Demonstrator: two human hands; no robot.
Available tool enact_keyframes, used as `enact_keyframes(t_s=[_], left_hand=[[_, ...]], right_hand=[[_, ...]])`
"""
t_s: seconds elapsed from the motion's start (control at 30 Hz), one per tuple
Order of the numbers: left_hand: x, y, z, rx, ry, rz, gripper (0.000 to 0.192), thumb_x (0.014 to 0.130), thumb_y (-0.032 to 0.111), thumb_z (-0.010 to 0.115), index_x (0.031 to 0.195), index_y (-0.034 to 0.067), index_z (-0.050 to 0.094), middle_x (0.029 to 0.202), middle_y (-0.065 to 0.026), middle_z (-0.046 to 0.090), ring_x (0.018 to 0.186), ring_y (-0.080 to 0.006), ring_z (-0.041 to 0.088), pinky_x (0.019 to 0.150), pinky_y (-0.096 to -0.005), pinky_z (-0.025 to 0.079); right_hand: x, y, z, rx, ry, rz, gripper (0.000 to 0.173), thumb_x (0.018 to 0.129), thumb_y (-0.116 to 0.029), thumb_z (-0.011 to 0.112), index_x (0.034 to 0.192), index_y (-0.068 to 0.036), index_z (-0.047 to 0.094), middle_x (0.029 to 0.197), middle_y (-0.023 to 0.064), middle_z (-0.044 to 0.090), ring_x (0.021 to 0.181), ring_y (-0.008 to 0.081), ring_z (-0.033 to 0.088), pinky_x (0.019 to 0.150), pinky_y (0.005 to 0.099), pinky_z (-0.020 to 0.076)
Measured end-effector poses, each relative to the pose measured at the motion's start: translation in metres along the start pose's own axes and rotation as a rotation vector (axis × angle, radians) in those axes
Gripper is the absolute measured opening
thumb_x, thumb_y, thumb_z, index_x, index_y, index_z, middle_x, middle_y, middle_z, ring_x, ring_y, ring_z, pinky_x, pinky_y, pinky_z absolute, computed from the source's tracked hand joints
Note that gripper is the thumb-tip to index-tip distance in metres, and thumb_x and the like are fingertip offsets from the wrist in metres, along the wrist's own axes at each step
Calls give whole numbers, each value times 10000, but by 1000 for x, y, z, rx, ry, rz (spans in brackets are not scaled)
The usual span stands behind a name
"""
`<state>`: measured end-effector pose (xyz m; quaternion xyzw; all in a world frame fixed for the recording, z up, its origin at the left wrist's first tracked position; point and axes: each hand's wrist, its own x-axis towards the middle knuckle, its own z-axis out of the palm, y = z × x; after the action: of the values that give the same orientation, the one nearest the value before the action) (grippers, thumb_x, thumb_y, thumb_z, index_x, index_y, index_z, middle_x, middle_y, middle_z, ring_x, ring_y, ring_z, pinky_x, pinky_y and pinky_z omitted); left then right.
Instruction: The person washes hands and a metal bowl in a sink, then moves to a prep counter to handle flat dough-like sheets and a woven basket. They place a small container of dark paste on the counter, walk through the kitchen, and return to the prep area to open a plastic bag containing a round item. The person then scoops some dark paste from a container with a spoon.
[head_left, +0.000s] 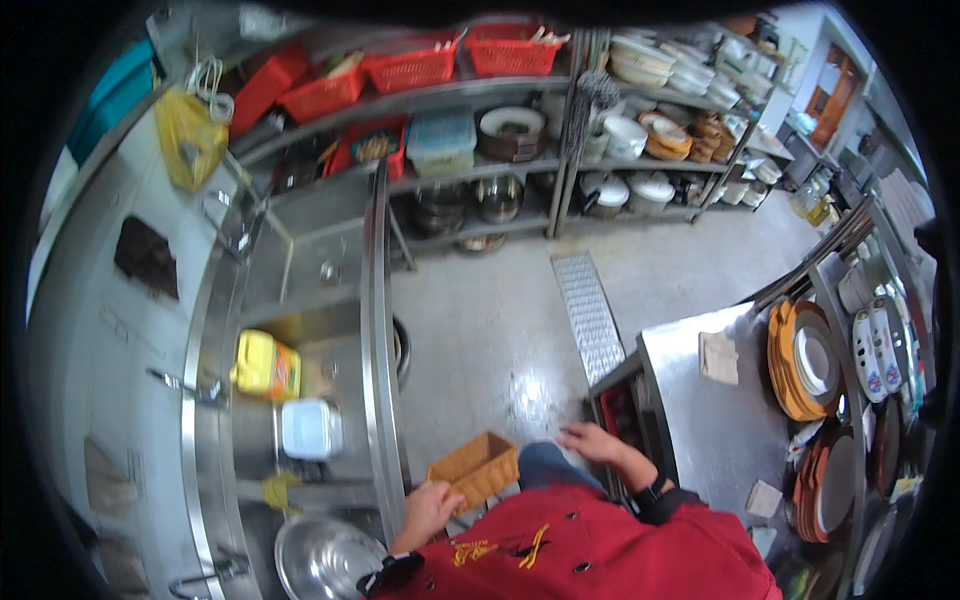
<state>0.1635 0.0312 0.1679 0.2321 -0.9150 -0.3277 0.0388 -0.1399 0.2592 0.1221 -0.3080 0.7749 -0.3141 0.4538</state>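
My left hand (428, 512) grips the near end of a tan rectangular basket (478, 480), woven in look, which hangs in front of my red jacket beside the sink edge. Its inside is mostly in shadow. My right hand (596, 444) holds nothing; its fingers are a little apart, over the floor close to the corner of a steel table (686, 420). To the left, a yellow jug (264, 367) and a white plastic tub (306, 429) sit in the steel sink (341, 330). A round steel bowl (330, 559) lies in the nearer basin.
Steel shelves (480, 172) ahead hold red baskets (412, 61), pots and dishes. A metal drain grate (587, 319) runs along the floor. Stacked orange plates (787, 364) and a folded cloth (718, 358) rest on the right-hand table. A yellow bag (191, 142) hangs at the left wall.
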Motion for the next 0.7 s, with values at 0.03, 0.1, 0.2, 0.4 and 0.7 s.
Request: enact_keyframes(t_s=[0.03,0.1,0.2,0.4,0.7], left_hand=[[13,-3,-2,12,-55,-30,344,814,401,659,784,64,599,774,-158,595,756,-363,594,639,-456,463],[43,-5,-10,34,-11,41,339,813,388,665,784,58,599,751,-158,593,750,-364,596,637,-457,463],[103,-5,-24,37,-5,60,329,801,369,683,762,54,598,720,-153,588,728,-360,590,625,-453,461],[234,50,-57,68,132,169,303,751,316,737,718,49,598,674,-138,572,679,-338,579,585,-429,451],[381,128,-80,-31,119,458,250,743,236,745,721,24,616,671,-140,574,660,-328,576,583,-398,448]], right_hand=[[1,9,-3,34,41,65,581,905,-371,609,1280,61,510,1102,182,640,994,210,605,890,312,464],[8,22,-20,63,73,98,670,878,-466,587,1275,67,508,1153,247,625,1078,312,612,921,360,469],[35,36,-56,34,140,106,675,866,-471,592,1273,61,510,1150,248,624,1067,331,617,912,357,476],[79,40,-146,-297,410,176,662,845,-454,606,1262,51,513,1137,252,619,1076,386,590,936,425,460],[92,67,-211,-229,451,497,601,831,-490,600,1142,24,577,1076,246,640,1038,383,606,912,418,477]])
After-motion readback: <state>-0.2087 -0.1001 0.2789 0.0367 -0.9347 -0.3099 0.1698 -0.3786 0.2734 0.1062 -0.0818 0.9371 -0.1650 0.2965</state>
